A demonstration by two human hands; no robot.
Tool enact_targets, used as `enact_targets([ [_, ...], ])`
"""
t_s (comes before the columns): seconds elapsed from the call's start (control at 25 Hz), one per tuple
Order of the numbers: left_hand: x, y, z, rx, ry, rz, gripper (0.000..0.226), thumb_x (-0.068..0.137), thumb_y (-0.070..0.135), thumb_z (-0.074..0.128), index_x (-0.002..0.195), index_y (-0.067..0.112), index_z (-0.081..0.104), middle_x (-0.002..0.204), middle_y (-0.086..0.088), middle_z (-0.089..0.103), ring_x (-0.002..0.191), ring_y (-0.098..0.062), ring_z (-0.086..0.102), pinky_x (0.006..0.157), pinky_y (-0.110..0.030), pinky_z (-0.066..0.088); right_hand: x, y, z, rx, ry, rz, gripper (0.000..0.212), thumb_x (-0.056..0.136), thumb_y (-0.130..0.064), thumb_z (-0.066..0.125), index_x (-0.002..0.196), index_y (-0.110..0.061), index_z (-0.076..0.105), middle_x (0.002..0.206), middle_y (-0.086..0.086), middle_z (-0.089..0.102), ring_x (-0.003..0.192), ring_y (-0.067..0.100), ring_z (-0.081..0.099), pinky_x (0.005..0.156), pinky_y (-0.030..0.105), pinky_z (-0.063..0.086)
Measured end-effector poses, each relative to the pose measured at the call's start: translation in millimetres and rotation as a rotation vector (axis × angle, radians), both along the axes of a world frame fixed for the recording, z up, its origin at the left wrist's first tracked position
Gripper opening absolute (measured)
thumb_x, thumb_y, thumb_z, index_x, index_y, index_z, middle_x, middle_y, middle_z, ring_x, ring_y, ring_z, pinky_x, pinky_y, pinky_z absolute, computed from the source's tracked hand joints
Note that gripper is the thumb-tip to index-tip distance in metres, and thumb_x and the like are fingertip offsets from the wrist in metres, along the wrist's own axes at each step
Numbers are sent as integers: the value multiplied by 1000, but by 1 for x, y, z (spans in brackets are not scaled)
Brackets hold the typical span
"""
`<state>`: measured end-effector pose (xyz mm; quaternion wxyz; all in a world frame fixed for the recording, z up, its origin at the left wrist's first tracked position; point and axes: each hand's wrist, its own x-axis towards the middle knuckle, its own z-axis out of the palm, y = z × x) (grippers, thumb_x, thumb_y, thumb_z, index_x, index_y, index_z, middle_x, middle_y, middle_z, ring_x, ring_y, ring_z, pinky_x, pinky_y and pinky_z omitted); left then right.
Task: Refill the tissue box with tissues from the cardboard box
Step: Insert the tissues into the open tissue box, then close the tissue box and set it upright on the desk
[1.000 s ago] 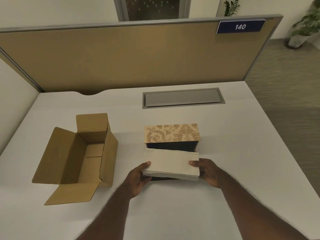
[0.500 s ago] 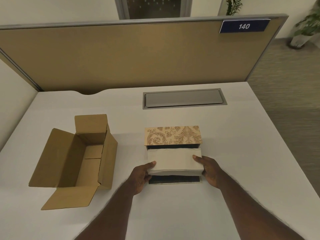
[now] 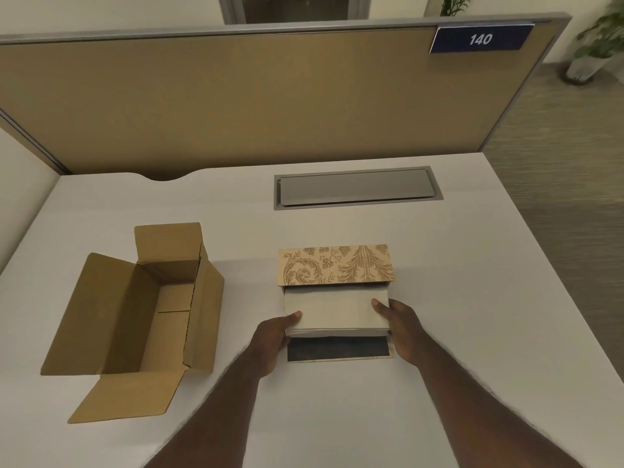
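A white stack of tissues (image 3: pixel 334 310) is held flat between my left hand (image 3: pixel 271 336) at its left end and my right hand (image 3: pixel 401 327) at its right end. Its far edge sits at the dark opening of the tissue box (image 3: pixel 336 265), a tan box with a brown floral pattern in the middle of the desk. A dark flap (image 3: pixel 337 349) of that box lies flat below the stack. The brown cardboard box (image 3: pixel 141 312) stands to the left with its flaps open; I see no tissues inside.
The white desk (image 3: pixel 472 298) has a grey cable hatch (image 3: pixel 356 187) behind the tissue box. A tan partition (image 3: pixel 236 103) with a blue "140" sign (image 3: pixel 481 38) closes the back. The desk's right edge drops to the carpet floor.
Both hands have carried the tissue stack away from me, from above the flap up to the tissue box's opening. The dark flap has come into view below the stack.
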<state>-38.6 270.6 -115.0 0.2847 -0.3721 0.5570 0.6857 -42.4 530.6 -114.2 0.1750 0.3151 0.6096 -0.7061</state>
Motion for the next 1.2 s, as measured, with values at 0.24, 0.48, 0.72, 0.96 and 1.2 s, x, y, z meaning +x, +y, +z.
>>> enact_targets([
  [0.24,1,2,1,-21,61,-39,23,84,27,73,97,11,63,111,-9,65,97,-19,58,83,-29,49,2,-5,-7,134,53,-37,35,93,-26,64,118,-2,65,114,13,69,107,29,61,92,37,48],
  [0.48,7,0,-1,-297,116,-200,72,79,45,74,138,17,42,142,-7,45,126,-29,47,106,-44,43,5,-8,-10,325,105,-3,46,89,-31,69,127,-7,59,125,10,65,112,27,59,87,31,44],
  [0.72,-23,-11,16,-291,298,-226,119,67,7,87,154,37,12,158,-8,22,142,-30,30,112,-48,34,-19,5,7,545,271,123,107,69,-7,86,153,-24,21,142,16,43,125,30,47,102,43,45],
  [0.96,-52,-18,30,-260,530,-512,123,57,-15,84,153,26,20,145,3,48,136,-16,38,108,-30,35,-52,22,18,807,442,506,131,52,-12,95,155,-19,13,150,12,37,137,26,37,107,33,34],
  [1.2,-59,-19,29,-245,522,-575,122,55,-16,84,151,28,22,139,5,52,131,-19,41,98,-31,43,-67,25,21,797,399,691,137,54,-12,94,155,-22,3,157,7,27,141,24,30,102,24,28],
])
